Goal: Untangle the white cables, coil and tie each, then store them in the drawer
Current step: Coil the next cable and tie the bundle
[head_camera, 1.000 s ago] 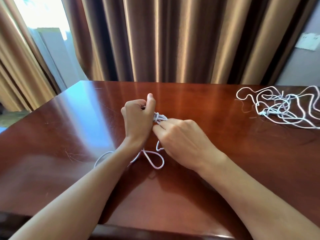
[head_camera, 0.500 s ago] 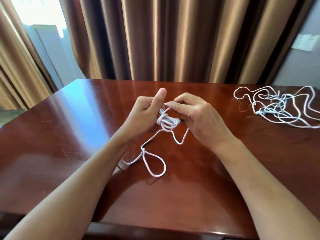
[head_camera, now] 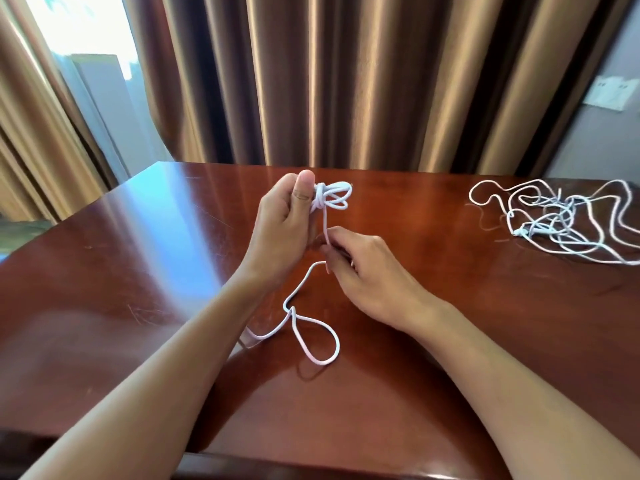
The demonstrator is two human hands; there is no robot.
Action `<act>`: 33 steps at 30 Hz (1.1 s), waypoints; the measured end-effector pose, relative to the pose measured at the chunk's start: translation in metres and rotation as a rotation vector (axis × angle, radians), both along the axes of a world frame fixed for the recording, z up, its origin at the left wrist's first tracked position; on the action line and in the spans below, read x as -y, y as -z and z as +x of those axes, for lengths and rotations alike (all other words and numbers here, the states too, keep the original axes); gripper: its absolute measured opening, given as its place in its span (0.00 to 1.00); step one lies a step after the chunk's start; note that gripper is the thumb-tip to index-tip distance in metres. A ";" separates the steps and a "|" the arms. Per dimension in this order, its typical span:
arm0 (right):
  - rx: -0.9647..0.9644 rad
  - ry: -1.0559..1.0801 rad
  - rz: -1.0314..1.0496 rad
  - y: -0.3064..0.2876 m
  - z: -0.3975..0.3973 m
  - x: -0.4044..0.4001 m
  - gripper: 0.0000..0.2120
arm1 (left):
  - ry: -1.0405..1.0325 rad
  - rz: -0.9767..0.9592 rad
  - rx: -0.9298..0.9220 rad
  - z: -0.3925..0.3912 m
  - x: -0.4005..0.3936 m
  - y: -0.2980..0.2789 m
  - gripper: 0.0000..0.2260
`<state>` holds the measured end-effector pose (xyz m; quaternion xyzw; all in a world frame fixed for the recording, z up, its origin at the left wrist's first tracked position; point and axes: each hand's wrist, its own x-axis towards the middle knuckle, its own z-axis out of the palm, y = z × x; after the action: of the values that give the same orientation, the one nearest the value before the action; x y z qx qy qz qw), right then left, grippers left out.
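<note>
On the glossy reddish-brown table (head_camera: 104, 271), backed by bronze satin curtains (head_camera: 346, 81), I have two white cables in view. The untouched tangle (head_camera: 561, 223) sprawls at far right, well apart from both hands and nearer my right. At centre my left hand (head_camera: 284, 230) pinches a small coil (head_camera: 332, 199) under the thumb, its loops pointing right. From it a thin, smooth, round strand (head_camera: 325, 223) drops straight down to my right hand (head_camera: 367, 271), curled around it just below. The slack tail (head_camera: 311, 341) runs toward me, ending in a teardrop loop lying on the wood. I judge the next wrap goes crosswise round the coil's waist.
</note>
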<state>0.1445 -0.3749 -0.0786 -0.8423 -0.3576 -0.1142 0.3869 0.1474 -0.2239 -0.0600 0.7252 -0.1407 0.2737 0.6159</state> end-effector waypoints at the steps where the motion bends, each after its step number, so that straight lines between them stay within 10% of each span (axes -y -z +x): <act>1: 0.022 0.000 -0.038 -0.001 -0.003 -0.001 0.09 | -0.116 0.057 0.036 0.002 -0.001 0.002 0.17; 10: 0.642 0.203 -0.149 -0.021 0.003 0.019 0.13 | -0.228 0.433 0.088 0.007 -0.007 0.009 0.11; 23: 0.187 0.050 0.243 -0.017 0.025 0.035 0.10 | 0.619 0.076 -0.173 -0.007 -0.004 -0.003 0.14; 33: -0.283 -0.098 0.377 -0.007 0.011 0.007 0.12 | 0.676 -0.276 -0.192 -0.005 -0.003 -0.004 0.10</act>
<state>0.1558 -0.3821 -0.0715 -0.7442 -0.3128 -0.0408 0.5887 0.1421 -0.2214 -0.0561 0.5702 -0.2756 0.0021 0.7739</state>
